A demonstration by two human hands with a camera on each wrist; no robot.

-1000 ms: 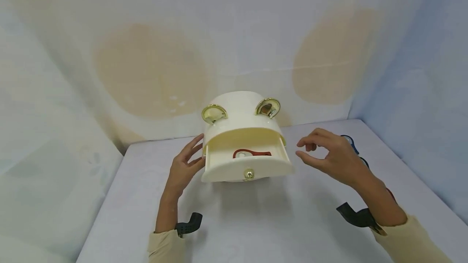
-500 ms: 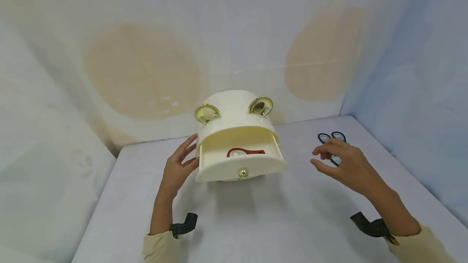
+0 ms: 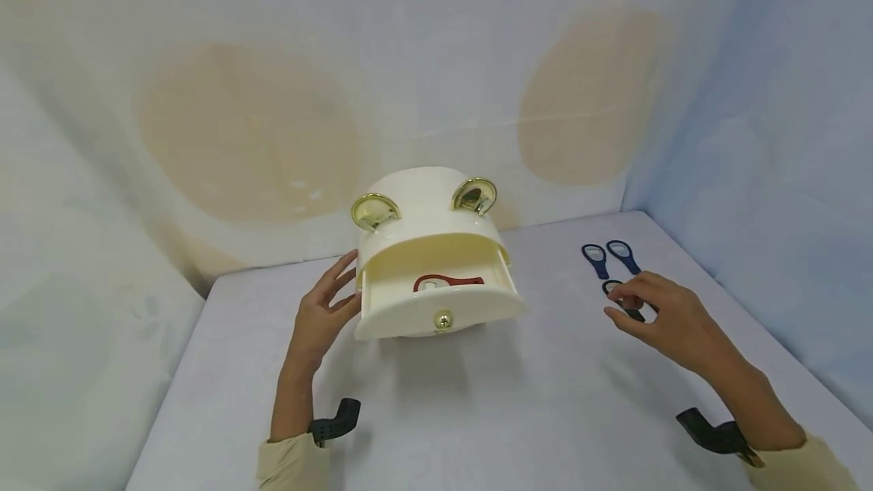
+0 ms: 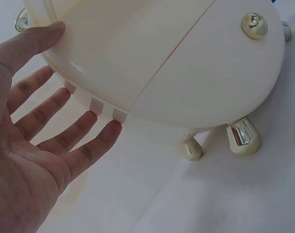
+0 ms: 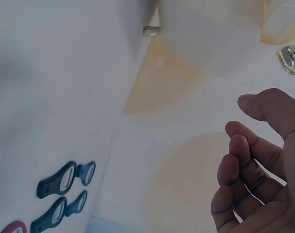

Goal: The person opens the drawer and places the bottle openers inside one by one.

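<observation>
Steadying the cream drawer box (image 3: 426,229), the left hand (image 3: 320,317) is laid flat against its left side, fingers (image 4: 65,136) straight and spread, apparently so the box stays put. The right hand (image 3: 671,317) is held loosely curled just above a dark bottle opener (image 3: 621,295) on the white table (image 3: 491,415), gripping nothing. The opener's long axis runs away from the person. A red opener (image 3: 446,281) is seen lying crosswise in the open drawer (image 3: 436,313).

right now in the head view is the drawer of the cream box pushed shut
No, the drawer stands pulled out of the cream box, with a red opener lying inside it.
</observation>
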